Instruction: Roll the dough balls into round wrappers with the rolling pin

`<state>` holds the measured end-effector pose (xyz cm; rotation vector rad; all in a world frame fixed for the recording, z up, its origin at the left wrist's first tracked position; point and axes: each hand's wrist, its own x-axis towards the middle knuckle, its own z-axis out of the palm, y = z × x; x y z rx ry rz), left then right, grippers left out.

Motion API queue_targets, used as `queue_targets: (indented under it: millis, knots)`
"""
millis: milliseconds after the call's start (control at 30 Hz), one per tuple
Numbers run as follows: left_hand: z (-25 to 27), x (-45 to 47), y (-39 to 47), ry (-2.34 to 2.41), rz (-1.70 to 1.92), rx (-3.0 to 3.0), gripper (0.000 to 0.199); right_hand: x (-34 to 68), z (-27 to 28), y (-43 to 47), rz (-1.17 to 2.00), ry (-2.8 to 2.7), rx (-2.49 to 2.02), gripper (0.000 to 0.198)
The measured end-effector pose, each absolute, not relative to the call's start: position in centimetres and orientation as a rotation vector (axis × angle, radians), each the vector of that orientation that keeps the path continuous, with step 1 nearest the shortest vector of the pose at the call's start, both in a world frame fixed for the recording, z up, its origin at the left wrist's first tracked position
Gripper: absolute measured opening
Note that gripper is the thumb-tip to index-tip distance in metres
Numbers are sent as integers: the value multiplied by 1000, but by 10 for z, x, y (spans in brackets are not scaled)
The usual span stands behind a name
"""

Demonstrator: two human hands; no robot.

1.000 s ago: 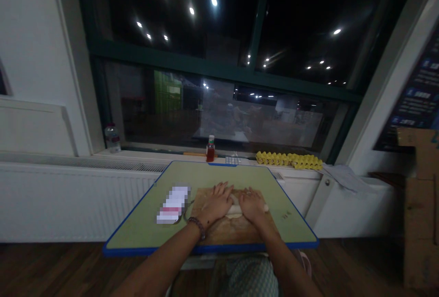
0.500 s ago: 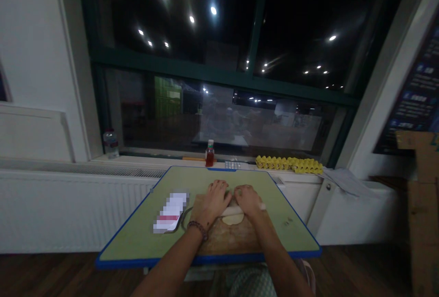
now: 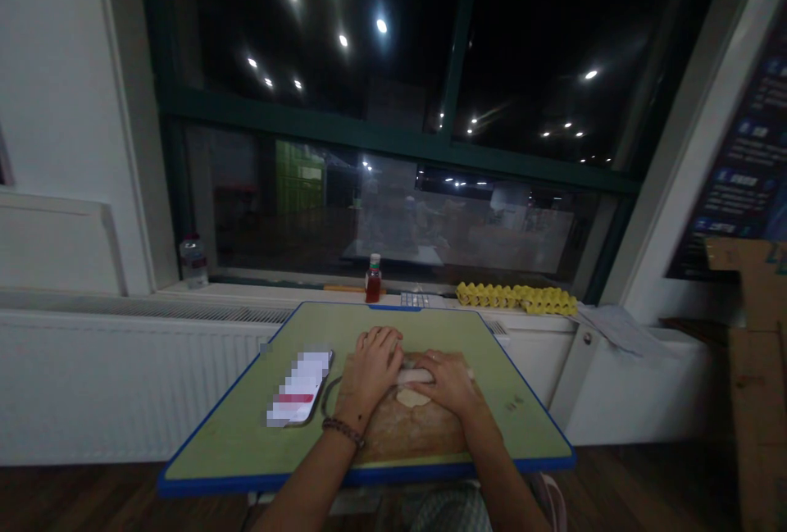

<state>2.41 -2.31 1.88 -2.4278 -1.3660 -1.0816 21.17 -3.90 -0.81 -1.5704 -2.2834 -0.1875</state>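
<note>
A pale rolling pin (image 3: pixel 413 376) lies crosswise over a wooden board (image 3: pixel 409 438), with its middle showing between my hands. My left hand (image 3: pixel 376 364) is bent over the pin's left end, fingers pointing forward. The right end is gripped by my right hand (image 3: pixel 450 382), whose thumb lies along the near side and whose fingers curl over the far side. Just on the near side of the pin, a flat round piece of dough (image 3: pixel 413 397) rests on the board, its far edge close to or under the pin.
The board lies on a small green table (image 3: pixel 258 442) with a blue edge. Left of it is a phone (image 3: pixel 301 388) with a lit screen. On the sill behind stand a red-filled bottle (image 3: pixel 373 282), a yellow egg tray (image 3: pixel 516 297) and a clear water bottle (image 3: pixel 194 261).
My right hand has shifted slightly nearer to me and its thumb has spread along the pin. My left hand has moved a little left. The view has tilted slightly.
</note>
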Motion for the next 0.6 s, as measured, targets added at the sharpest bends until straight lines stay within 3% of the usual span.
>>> queue_targets:
  millis: [333, 467, 600]
  knots:
    - [0, 24, -12, -1551, -973, -2407, 24, 218, -25, -28, -373, -1900, -1968, 41]
    - [-10, 21, -4, -1593, -865, -2429, 20, 218, -27, -27, -373, -1890, -2044, 23]
    - [-15, 18, -1, -1577, -833, -2461, 21, 218, -24, -28, -397, -1918, -2023, 20]
